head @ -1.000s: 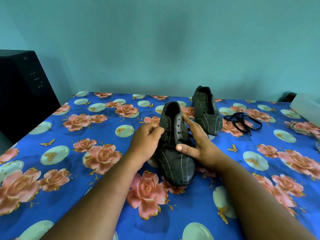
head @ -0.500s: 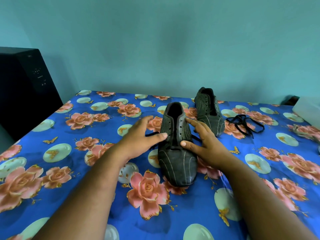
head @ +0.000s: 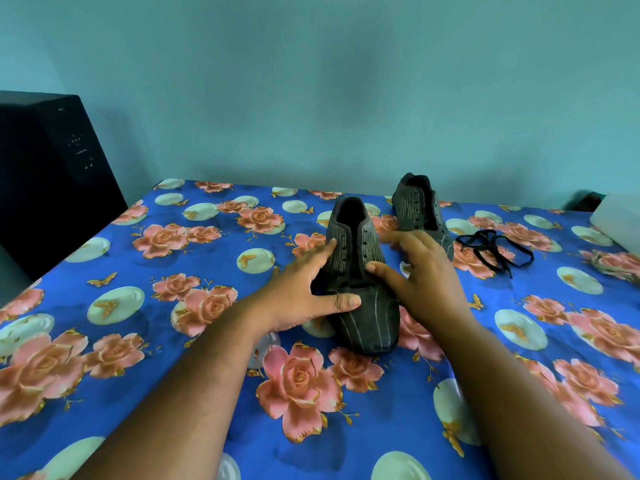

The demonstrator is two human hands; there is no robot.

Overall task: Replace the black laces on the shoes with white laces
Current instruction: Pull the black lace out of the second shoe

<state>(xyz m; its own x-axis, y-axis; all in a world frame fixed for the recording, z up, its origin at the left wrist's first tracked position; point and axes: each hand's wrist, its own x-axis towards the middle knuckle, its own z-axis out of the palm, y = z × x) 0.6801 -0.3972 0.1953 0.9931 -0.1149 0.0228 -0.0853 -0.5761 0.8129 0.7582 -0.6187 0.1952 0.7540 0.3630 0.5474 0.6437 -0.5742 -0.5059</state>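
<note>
At frame centre, the left hand [head: 304, 292] and right hand [head: 420, 268], fingers spread, flank the dark grey pinstriped shoe [head: 360, 282] on the blue rose-patterned cloth [head: 173, 341].

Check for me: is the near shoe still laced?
No, the near shoe shows bare eyelets, and a loose black lace lies on the bedsheet to its right.

Looked like a home room: surface [head: 145, 358] covered in a blue cloth printed with pink roses and butterflies, plain teal painted wall [head: 311, 81] behind, black speaker-like box [head: 52, 174] at left, worn shoes [head: 360, 271] lying on the cloth.
</note>
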